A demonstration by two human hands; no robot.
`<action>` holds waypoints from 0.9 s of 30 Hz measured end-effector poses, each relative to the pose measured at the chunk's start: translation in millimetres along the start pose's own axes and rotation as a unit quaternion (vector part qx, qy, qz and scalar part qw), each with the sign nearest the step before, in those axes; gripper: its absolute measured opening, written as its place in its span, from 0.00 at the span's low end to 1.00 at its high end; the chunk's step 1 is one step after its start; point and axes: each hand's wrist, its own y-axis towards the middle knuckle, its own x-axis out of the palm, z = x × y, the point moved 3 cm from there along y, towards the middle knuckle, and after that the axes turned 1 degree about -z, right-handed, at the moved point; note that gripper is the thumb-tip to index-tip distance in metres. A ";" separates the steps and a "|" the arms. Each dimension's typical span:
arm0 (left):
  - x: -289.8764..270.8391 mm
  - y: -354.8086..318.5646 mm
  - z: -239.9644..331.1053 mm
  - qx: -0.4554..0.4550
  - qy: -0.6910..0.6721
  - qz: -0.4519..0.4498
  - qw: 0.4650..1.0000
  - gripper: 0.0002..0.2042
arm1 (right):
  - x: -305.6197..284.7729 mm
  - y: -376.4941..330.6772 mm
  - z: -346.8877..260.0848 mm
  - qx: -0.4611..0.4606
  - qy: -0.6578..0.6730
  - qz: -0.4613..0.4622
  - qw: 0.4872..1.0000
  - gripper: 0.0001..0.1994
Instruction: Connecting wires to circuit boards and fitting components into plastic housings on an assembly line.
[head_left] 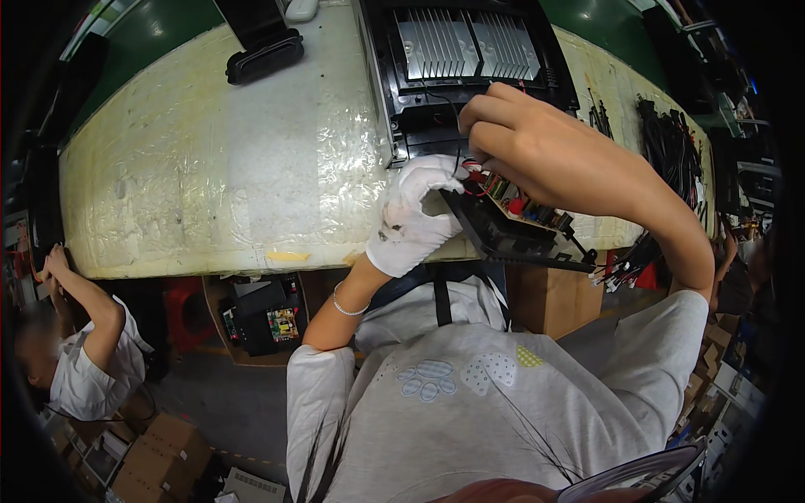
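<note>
Grey shirt with paw prints is filling the lower frame, nearest the lens; both forearms are rising from it toward the tabletop edge.

Black tray with a circuit board is sitting tilted at the near edge of the tabletop, its long axis running from upper left to lower right, its far end touching the big black housing with finned metal plates. Red and dark parts are showing on the board.

Left hand, in a white glove, is gripping the tray's left end, fingers curled and closed on its rim. Right hand, bare, is hovering just above the tray's far end, fingertips pinched together on a thin black wire that is leading up to the housing. Both hands are close together; the left is lower and nearer the tray body, the right nearer the housing.

Outward from the tray: a bundle of black cables is lying to its right, loose connectors are hanging below its right end, a black slotted piece is lying well to its upper left. Another person in a white shirt is working far to its lower left.
</note>
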 end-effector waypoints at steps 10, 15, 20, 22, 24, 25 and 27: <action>-2.1 0.5 3.0 -0.042 0.061 -0.007 0.997 0.19 | 10.0 3.2 -2.6 -0.028 0.047 -0.069 0.996 0.11; -2.1 2.2 2.1 -0.017 0.027 0.007 0.999 0.19 | 7.9 -1.6 1.2 -0.040 0.163 -0.075 0.983 0.10; -2.1 4.0 2.8 -0.010 0.029 -0.005 1.000 0.20 | 6.8 -5.1 -1.0 0.040 0.170 -0.038 0.984 0.09; -2.2 1.9 2.2 -0.005 -0.008 0.001 1.000 0.17 | 5.8 -4.4 -1.4 0.049 0.148 -0.020 0.988 0.09; 0.7 1.8 1.1 -0.004 -0.016 0.005 1.000 0.17 | 2.3 -4.9 -4.7 -0.005 0.066 0.021 0.998 0.08; 1.5 1.9 0.9 -0.003 -0.021 0.010 1.000 0.17 | 2.6 -4.9 -4.1 -0.003 0.066 0.021 0.998 0.08; -0.4 3.4 4.1 -0.007 -0.002 0.004 1.000 0.18 | 6.0 -3.6 -0.8 0.020 0.102 -0.014 0.994 0.08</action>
